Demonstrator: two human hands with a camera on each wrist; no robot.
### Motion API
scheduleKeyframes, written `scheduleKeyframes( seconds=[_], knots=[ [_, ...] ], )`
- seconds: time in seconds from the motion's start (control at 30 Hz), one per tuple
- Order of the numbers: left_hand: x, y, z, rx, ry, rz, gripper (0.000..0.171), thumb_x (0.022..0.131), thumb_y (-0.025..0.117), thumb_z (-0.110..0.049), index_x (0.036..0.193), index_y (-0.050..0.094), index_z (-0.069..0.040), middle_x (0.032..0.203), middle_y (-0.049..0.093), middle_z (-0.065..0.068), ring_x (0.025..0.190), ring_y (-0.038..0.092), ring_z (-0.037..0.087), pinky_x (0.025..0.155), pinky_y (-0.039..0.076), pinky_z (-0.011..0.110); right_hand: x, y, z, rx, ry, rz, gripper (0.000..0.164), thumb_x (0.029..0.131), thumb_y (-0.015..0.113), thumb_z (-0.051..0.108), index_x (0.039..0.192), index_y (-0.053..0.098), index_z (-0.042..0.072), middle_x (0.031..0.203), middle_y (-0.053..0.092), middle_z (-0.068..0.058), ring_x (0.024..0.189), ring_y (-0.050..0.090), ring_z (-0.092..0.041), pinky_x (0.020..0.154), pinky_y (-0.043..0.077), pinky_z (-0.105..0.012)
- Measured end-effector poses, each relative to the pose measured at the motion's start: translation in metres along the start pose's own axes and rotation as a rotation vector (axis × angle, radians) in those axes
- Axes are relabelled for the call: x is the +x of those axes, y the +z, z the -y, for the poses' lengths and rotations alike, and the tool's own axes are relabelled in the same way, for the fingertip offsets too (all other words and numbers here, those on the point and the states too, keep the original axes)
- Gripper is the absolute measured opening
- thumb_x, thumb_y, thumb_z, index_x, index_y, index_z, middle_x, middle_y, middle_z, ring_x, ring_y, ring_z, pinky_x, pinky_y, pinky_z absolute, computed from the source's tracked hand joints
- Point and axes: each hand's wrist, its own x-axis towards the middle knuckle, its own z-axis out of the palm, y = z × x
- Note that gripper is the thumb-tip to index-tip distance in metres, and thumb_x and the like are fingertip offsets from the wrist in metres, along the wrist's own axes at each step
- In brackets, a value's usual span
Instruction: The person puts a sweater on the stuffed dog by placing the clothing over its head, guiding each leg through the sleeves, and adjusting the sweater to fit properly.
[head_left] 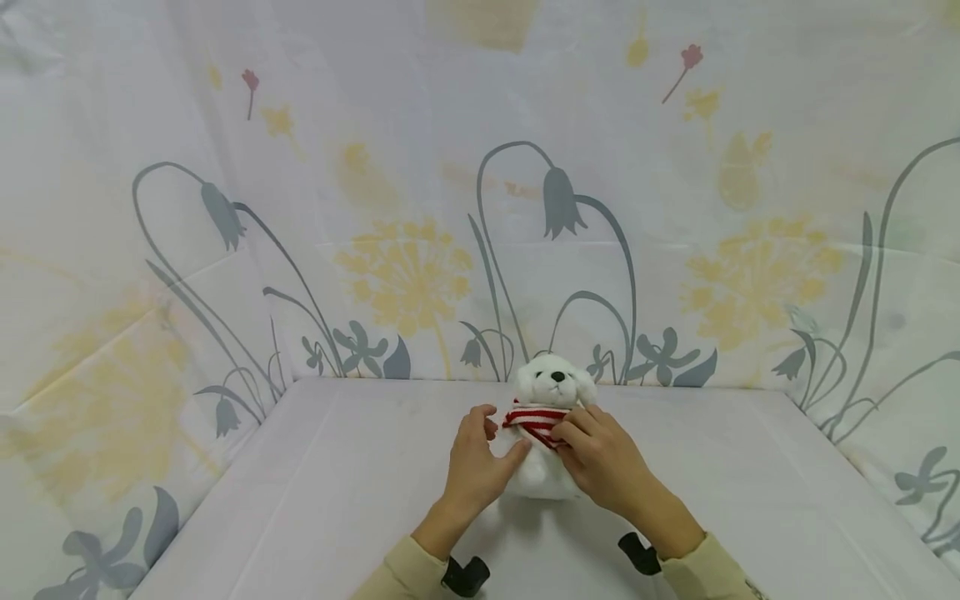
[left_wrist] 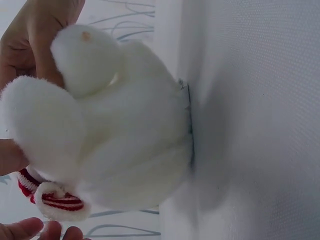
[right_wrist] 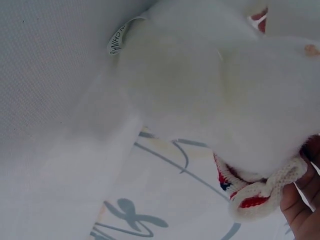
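Observation:
A white plush dog (head_left: 542, 471) sits upright on the white surface, its black-nosed face toward me. Around its neck is a red-and-white striped knit scarf (head_left: 536, 419). My right hand (head_left: 607, 462) pinches the scarf's edge at the dog's chest; the right wrist view shows its fingers (right_wrist: 296, 207) on the white knit border. On the other side, my left hand (head_left: 480, 467) is spread, thumb near the dog's front. In the left wrist view, that thumb (left_wrist: 11, 156) meets a plush paw (left_wrist: 45, 130), while the fingertips (left_wrist: 27, 227) stand apart from the scarf.
Under the dog is a white covered table (head_left: 360, 475). Behind it rises a cloth backdrop (head_left: 420, 167) printed with grey and yellow flowers. A sewn label (right_wrist: 117, 40) sticks out near the dog's base. Black wrist mounts (head_left: 467, 577) show by both sleeves.

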Motion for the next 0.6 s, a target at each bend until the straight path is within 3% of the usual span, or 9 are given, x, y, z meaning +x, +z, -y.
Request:
scheduleKeyframes(
  seconds=[0.17,0.33,0.43,0.53,0.6],
  knots=[
    [0.0001,0.0005,0.0012,-0.021,0.017,-0.024,0.046,0.077,0.077,-0.03,0.107,0.053,-0.004,0.084,0.052,0.008,0.078,0.051,0.022,0.067,0.042,0.029,-0.0017,0.002,-0.0009,0.008,0.0,-0.002,0.019,0.075,0.076,0.006,0.089,0.065,0.014,0.089,0.058,0.002,0.08,0.05,-0.019,0.067,0.043,-0.035],
    [0.0012,0.0019,0.0027,-0.057,0.078,-0.053,0.04,0.077,0.076,-0.021,0.108,0.057,-0.006,0.096,0.06,0.005,0.09,0.057,0.021,0.075,0.048,0.035,-0.002,0.002,-0.0007,0.016,0.002,-0.001,0.019,0.075,0.076,0.006,0.089,0.065,0.014,0.09,0.058,0.002,0.08,0.05,-0.019,0.068,0.044,-0.035],
    [0.0024,0.0023,0.0035,-0.081,0.134,-0.096,0.035,0.076,0.076,-0.016,0.105,0.059,-0.006,0.092,0.061,0.003,0.088,0.058,0.016,0.074,0.049,0.038,-0.0018,0.0008,-0.0003,0.018,0.007,0.003,0.019,0.076,0.076,0.007,0.089,0.065,0.014,0.09,0.058,0.002,0.081,0.051,-0.019,0.068,0.044,-0.035],
    [0.0027,0.0023,0.0038,-0.101,0.139,-0.078,0.03,0.078,0.074,-0.014,0.103,0.059,-0.007,0.085,0.063,0.002,0.084,0.06,0.018,0.073,0.05,0.04,-0.0018,-0.0001,0.0,0.015,0.008,0.003,0.019,0.076,0.076,0.008,0.09,0.065,0.013,0.09,0.058,0.001,0.081,0.051,-0.019,0.068,0.044,-0.036],
    [0.0025,0.0021,0.0035,-0.112,0.102,-0.028,0.029,0.081,0.071,-0.015,0.106,0.058,-0.009,0.085,0.065,0.0,0.085,0.062,0.018,0.075,0.049,0.041,-0.0021,-0.0004,0.0001,0.014,0.006,0.001,0.018,0.076,0.076,0.008,0.09,0.065,0.013,0.091,0.058,0.001,0.081,0.051,-0.019,0.068,0.044,-0.036]
  ],
)
